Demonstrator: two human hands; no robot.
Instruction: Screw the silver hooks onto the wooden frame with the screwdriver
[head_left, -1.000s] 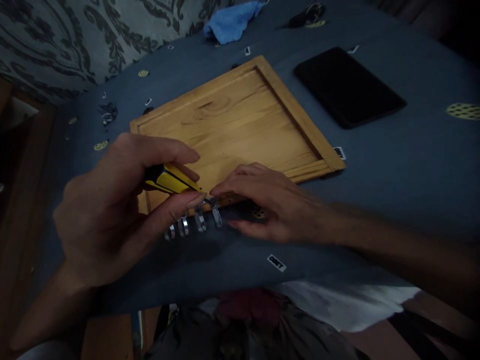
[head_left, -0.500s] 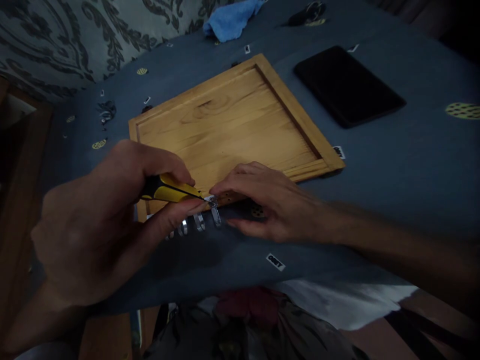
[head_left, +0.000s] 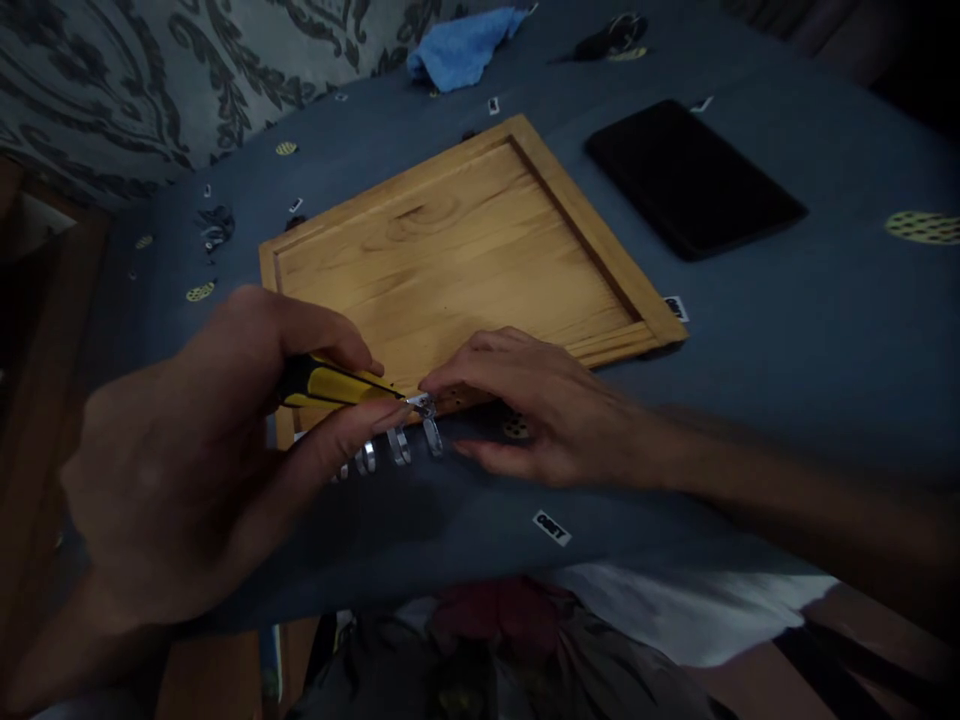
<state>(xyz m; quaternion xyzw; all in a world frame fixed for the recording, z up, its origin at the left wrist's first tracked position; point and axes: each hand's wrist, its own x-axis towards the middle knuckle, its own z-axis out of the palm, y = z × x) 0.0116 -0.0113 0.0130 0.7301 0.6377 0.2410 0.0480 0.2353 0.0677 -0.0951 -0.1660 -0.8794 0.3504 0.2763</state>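
Note:
My left hand (head_left: 202,450) grips a yellow and black screwdriver (head_left: 334,383), its tip pointing right at the near edge of a wooden board (head_left: 457,250). My right hand (head_left: 536,405) pinches a small metal piece (head_left: 426,404) at that same edge, right where the tip meets it. A row of silver metal hooks (head_left: 397,445) hangs from the board's near edge, just below both hands. The board lies flat on a blue cloth (head_left: 787,350).
A black tablet (head_left: 694,180) lies on the blue cloth at the right of the board. A crumpled blue rag (head_left: 461,45) and a dark object (head_left: 611,35) sit at the far side. Small paper scraps dot the cloth. A patterned fabric (head_left: 112,80) is at the upper left.
My left hand has slid back to the left and lowered a little, with the screwdriver now lying flatter. My right hand has stayed at the board's edge.

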